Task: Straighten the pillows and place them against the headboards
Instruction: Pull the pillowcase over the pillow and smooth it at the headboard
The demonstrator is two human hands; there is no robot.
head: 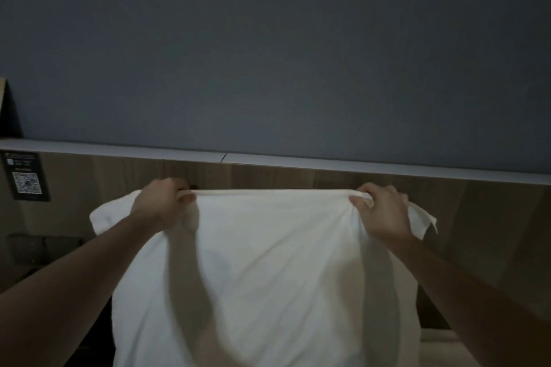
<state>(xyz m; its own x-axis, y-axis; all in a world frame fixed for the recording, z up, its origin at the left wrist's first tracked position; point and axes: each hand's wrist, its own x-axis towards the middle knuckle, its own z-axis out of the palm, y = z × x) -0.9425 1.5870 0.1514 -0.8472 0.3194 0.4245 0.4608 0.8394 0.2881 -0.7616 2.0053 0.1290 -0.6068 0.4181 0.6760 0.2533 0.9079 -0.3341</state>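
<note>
before a wooden headboard [298, 179], left hand [162, 202] and right hand [381, 211] each grip the white pillow [268, 271] by its top edge

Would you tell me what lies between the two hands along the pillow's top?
Head view: only the white fabric pillow's taut top edge spans from left hand to right hand.

The single head-worn view looks forward and slightly down from close range, facing the brown wooden headboard [298, 179] and the dark grey-blue wall [268, 53] above it, with both forearms reaching in from the bottom corners.
</note>
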